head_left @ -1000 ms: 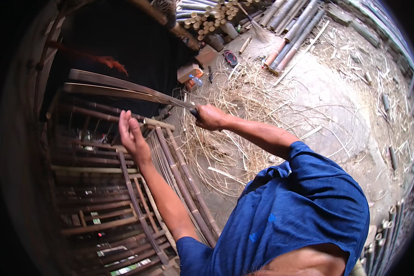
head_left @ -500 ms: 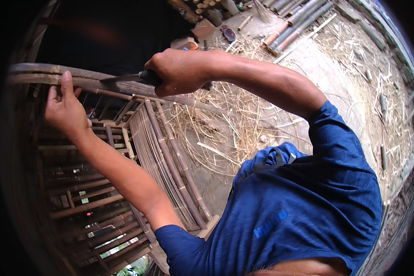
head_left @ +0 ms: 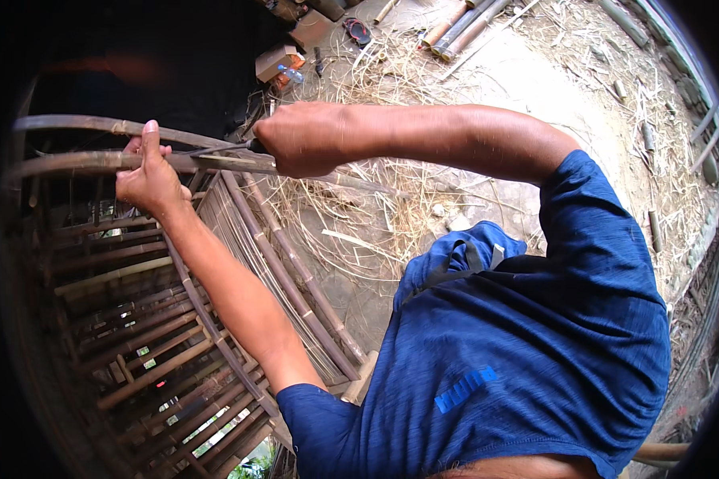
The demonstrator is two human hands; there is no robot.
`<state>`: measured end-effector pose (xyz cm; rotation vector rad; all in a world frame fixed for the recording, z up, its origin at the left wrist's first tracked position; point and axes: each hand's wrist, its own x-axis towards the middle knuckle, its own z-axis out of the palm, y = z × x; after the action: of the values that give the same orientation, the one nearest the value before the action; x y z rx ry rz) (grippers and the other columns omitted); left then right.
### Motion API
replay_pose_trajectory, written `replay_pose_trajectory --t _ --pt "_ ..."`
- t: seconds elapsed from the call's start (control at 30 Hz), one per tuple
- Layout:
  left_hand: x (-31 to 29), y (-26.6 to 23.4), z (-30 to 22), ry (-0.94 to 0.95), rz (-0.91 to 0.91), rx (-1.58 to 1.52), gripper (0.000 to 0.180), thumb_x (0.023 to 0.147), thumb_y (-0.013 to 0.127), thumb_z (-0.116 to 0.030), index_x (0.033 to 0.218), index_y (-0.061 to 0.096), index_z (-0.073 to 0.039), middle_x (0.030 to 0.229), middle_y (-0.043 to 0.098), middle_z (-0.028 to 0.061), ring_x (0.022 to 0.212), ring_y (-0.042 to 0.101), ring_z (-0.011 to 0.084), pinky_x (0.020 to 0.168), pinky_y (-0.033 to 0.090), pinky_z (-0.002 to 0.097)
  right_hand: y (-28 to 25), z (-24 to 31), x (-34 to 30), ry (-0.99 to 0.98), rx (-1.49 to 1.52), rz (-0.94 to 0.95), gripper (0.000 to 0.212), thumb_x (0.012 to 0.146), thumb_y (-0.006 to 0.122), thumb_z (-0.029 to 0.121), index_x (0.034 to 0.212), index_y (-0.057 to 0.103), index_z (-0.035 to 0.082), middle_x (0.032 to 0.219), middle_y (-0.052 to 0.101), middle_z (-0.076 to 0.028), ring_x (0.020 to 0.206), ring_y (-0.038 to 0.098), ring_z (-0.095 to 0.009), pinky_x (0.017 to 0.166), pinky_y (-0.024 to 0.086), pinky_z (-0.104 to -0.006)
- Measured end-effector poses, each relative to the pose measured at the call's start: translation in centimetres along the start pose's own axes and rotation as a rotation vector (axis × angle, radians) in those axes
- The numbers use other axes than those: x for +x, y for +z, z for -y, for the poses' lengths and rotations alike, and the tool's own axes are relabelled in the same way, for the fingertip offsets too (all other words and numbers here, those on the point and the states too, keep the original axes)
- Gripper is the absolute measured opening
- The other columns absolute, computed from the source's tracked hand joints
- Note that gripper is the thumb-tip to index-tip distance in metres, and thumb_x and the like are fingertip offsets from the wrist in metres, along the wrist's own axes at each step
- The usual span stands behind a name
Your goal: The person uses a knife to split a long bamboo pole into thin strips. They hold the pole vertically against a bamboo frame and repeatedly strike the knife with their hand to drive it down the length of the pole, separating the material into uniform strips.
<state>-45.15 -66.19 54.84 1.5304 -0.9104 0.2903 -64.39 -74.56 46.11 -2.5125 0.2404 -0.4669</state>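
A long bamboo pole is split lengthwise, its upper half (head_left: 80,122) and lower half (head_left: 72,164) spread apart toward the left. My left hand (head_left: 153,182) grips the lower half from below, thumb pointing up between the two pieces. In my right hand (head_left: 305,140), the fingers are wrapped round the dark handle of a knife (head_left: 225,149). Its blade lies in the split, pointing left toward my left hand. The joined end of the pole runs right beneath my right hand, which hides part of it.
A slatted bamboo frame (head_left: 268,227) stands below my left arm. Bamboo shavings (head_left: 383,211) litter the floor. At the top lie bamboo poles (head_left: 471,32), a sandal (head_left: 358,32), a cardboard box (head_left: 278,62) and a plastic bottle (head_left: 291,74).
The gap between the bamboo halves has widened at the left. My left hand has shifted right and slightly down, closer to my right hand. The whole view has shifted a little.
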Motion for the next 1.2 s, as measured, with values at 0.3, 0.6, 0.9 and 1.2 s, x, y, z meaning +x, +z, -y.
replay_pose_trajectory --t 0.3,0.6,0.9,1.2 --pt "-0.8 2.8 -1.5 0.096 0.053 0.044 0.033 0.076 0.086 -0.016 0.089 0.065 0.007 0.075 0.069 0.0111 0.054 0.054 0.0093 0.048 0.040 0.0206 13.2 -9.1 -6.3 0.403 0.174 0.379 0.019 0.081 0.056 0.012 0.088 0.068 -0.001 0.081 0.069 -0.020 0.076 0.070 -0.031 0.064 0.055 -0.0459" --pt "-0.4 7.0 -1.3 0.119 0.034 -0.169 0.028 0.077 0.082 0.000 0.086 0.058 0.010 0.082 0.070 0.0187 0.072 0.069 0.0184 0.071 0.056 0.0252 12.2 -9.4 -6.5 0.270 -0.454 0.173 0.023 0.098 0.045 0.016 0.092 0.055 -0.004 0.067 0.062 -0.010 0.058 0.064 -0.021 0.044 0.051 -0.0392" --pt "-2.5 5.8 -3.2 0.134 0.136 -0.200 0.029 0.074 0.085 -0.006 0.090 0.063 0.005 0.071 0.064 0.0041 0.055 0.053 0.0064 0.051 0.040 0.0175 25.4 -16.4 -12.8 0.637 0.144 0.575 0.021 0.080 0.058 0.013 0.090 0.070 -0.002 0.083 0.072 -0.017 0.073 0.072 -0.027 0.066 0.059 -0.0402" --pt "-22.8 -2.4 10.7 -0.409 0.396 0.031 0.095 0.089 0.048 -0.071 0.152 0.026 -0.003 0.148 0.040 0.0164 0.137 0.038 0.0282 0.114 0.028 0.0494 28.1 -15.3 -17.8 0.701 0.190 0.483 0.023 0.076 0.059 0.015 0.086 0.069 -0.004 0.085 0.069 -0.026 0.083 0.070 -0.039 0.075 0.056 -0.0470"
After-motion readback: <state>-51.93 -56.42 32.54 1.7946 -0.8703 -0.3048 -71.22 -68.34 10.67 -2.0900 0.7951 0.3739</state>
